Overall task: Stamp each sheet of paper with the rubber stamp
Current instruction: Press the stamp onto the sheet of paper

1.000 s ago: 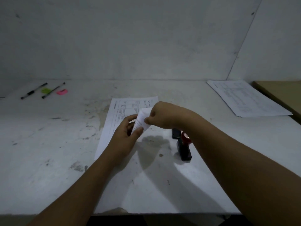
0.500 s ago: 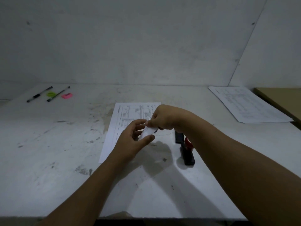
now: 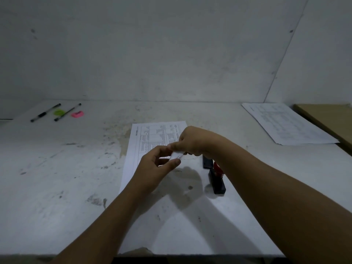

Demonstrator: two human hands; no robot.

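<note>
A printed sheet of paper (image 3: pixel 152 138) lies flat in the middle of the white table (image 3: pixel 57 168). Above its near part, my left hand (image 3: pixel 156 168) and my right hand (image 3: pixel 192 141) both pinch a small folded slip of paper (image 3: pixel 176 155). The rubber stamp (image 3: pixel 217 180), black with a red knob, stands on the table just right of the hands, partly hidden by my right forearm. A small black piece (image 3: pixel 207 161) lies just behind it. A second stack of printed sheets (image 3: pixel 285 124) rests at the far right.
Two pens (image 3: pixel 45 112) (image 3: pixel 67 112) lie at the far left with a green sticky note (image 3: pixel 59 112) and a pink one (image 3: pixel 77 114). A brown board (image 3: pixel 327 119) sits at the right edge. Grey walls close the back and right.
The slip between my hands has been folded smaller and brought lower, closer to the sheet. The view has tilted up slightly. The stamp has not moved.
</note>
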